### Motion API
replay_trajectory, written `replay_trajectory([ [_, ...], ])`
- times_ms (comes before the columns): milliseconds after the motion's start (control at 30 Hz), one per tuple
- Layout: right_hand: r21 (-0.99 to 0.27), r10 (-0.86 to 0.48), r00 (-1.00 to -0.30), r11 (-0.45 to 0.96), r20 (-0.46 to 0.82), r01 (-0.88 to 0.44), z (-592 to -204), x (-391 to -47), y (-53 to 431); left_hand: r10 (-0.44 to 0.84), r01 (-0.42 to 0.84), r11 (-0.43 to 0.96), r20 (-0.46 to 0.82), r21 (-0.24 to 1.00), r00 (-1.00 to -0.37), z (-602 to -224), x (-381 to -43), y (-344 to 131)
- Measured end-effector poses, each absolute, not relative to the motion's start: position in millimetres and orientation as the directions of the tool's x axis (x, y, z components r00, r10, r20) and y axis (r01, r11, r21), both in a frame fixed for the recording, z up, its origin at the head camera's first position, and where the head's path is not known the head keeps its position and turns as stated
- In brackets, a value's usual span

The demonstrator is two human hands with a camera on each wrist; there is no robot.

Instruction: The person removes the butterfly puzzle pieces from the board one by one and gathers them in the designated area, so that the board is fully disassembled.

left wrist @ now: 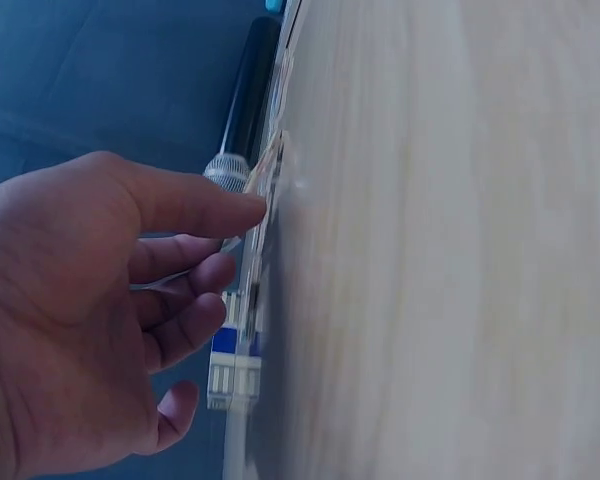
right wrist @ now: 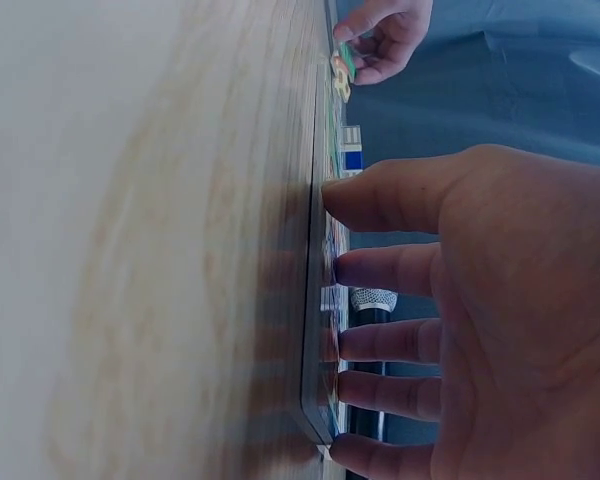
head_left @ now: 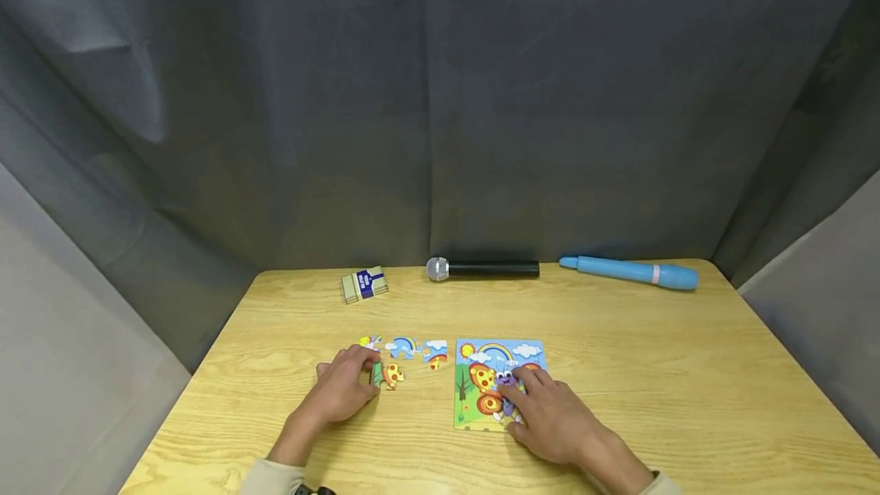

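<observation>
My left hand [head_left: 340, 384] pinches a green-and-yellow jigsaw piece [head_left: 392, 376] by its left side, thumb below and fingers above. In the right wrist view that piece [right wrist: 342, 75] shows between the thumb and fingers of the left hand [right wrist: 390, 35]. Just beyond lie a rainbow piece [head_left: 403, 347], a cloud piece [head_left: 436, 347] and a piece with a yellow patch [head_left: 370, 341], partly behind the fingers. My right hand [head_left: 553, 415] rests on the lower right of a square butterfly picture board [head_left: 474, 415], fingers extended and touching its surface, covering part of the butterfly.
Along the back edge of the wooden table [head_left: 619, 342] lie a small pack of swabs or sticks with a blue label [head_left: 365, 284], a black microphone [head_left: 491, 270] and a blue marker-shaped tube [head_left: 629, 272]. A dark curtain [head_left: 344, 113] hangs behind the table.
</observation>
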State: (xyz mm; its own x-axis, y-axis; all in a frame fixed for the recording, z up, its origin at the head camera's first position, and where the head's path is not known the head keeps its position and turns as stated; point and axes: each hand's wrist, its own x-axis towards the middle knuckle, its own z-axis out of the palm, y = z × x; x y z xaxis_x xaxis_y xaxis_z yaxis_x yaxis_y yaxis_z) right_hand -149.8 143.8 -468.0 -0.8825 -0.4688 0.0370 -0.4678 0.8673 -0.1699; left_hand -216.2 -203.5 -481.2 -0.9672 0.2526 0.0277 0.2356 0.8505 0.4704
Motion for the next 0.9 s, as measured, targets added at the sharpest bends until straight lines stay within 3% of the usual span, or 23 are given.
replay_trajectory([
  [367,-0.168,-0.453,-0.891,0.877,0.026,-0.451,-469,-150,142,0.175,0.163,0.879,0.015,0.448,-0.984,-483,-218,-226],
  [900,-0.179,-0.449,-0.893,0.877,0.029,-0.447,-469,-149,143,0.184,0.147,0.881,-0.039,0.451,-0.982,-481,-216,-230],
])
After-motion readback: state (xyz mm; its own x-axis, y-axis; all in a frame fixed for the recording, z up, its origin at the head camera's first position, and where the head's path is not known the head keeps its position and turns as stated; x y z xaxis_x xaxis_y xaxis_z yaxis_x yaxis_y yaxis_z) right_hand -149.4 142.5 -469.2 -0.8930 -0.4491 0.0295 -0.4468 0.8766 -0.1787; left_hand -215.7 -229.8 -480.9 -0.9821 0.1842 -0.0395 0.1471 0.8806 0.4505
